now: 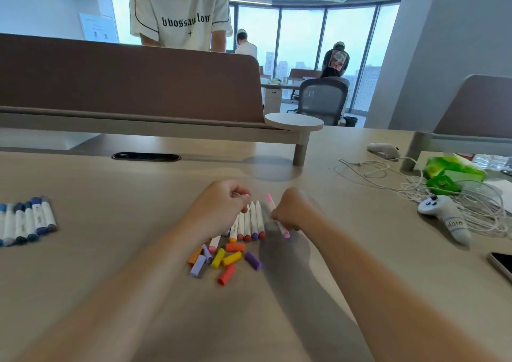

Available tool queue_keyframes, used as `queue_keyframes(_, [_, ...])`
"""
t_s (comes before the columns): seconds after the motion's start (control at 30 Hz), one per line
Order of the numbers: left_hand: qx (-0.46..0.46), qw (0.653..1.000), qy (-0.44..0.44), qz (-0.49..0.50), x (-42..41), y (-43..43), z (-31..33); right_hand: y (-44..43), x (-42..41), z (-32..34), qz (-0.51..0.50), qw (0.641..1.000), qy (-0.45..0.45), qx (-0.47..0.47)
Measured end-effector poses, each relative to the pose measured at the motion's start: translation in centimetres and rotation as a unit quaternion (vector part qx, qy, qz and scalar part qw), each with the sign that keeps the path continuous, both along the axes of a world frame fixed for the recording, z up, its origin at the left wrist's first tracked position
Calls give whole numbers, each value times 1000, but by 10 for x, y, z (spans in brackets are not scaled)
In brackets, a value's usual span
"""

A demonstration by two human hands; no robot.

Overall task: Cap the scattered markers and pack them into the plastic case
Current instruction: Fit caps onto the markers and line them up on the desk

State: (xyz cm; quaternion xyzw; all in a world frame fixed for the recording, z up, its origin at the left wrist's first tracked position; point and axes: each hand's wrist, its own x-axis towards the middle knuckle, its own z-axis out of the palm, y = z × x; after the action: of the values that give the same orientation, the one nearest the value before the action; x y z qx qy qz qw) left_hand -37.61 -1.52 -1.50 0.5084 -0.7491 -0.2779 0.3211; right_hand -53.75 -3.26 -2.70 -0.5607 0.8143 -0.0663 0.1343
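With our right hand [288,212] gripping the pink marker [278,215] and our left hand [221,201] closed just beyond the loose caps [221,259], we need the matching cap pressed on straight.

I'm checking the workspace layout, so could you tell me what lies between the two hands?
In the head view, a row of white markers lies between the left hand and right hand.

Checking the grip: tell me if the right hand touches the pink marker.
Touching. The head view shows the right hand closed around the pink marker.
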Motion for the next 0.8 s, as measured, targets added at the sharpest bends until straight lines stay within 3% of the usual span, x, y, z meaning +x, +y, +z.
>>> queue_keyframes(0.27, [-2, 999, -40, -5, 9, -3, -14, -7, 15, 9, 53, 996, 56, -39])
queue_keyframes(0.53, [-1, 984, -171, -44, 27, -3, -7, 2, 51, 27, 129, 958, 199, 160])
queue_keyframes(0.67, [0, 974, -219, -64, 29, -1, -5, 8, 48, 28, 134, 975, 142, 108])
queue_keyframes(0.8, [-5, 964, -250, -85, 25, 4, -6, 14, 37, 30, 123, 992, -7, 19])
